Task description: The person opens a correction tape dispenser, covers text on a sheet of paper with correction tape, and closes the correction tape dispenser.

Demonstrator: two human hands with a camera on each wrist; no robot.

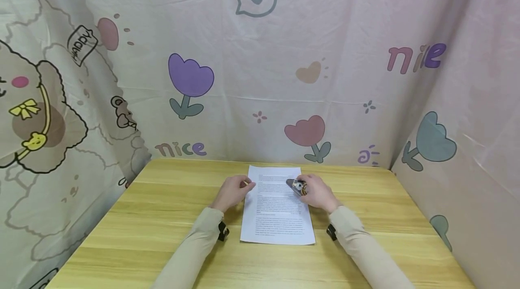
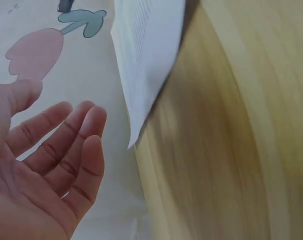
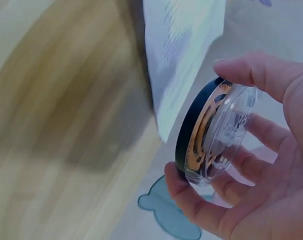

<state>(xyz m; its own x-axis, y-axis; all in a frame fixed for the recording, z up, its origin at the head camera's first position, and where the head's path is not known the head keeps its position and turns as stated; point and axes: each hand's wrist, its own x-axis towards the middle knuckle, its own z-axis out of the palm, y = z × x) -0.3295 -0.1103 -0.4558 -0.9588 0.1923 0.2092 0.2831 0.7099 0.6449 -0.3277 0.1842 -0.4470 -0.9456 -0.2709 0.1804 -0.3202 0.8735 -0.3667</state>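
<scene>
A printed sheet of paper lies on the wooden table, its upper part between the two hands in the head view. The left hand is beside the sheet's left edge, fingers loosely bent and nothing in them; the left wrist view shows its palm and fingertips apart from the paper's corner. Over the upper right of the sheet, the right hand grips a round clear plastic disc with a black rim and an orange-and-black print. Its thumb is on the top of the rim, a finger at the lower edge.
The wooden table extends to both sides of the paper. Behind it and at the sides hangs a printed cloth with flowers, hearts and words. Black straps show at both wrists, below light sleeves.
</scene>
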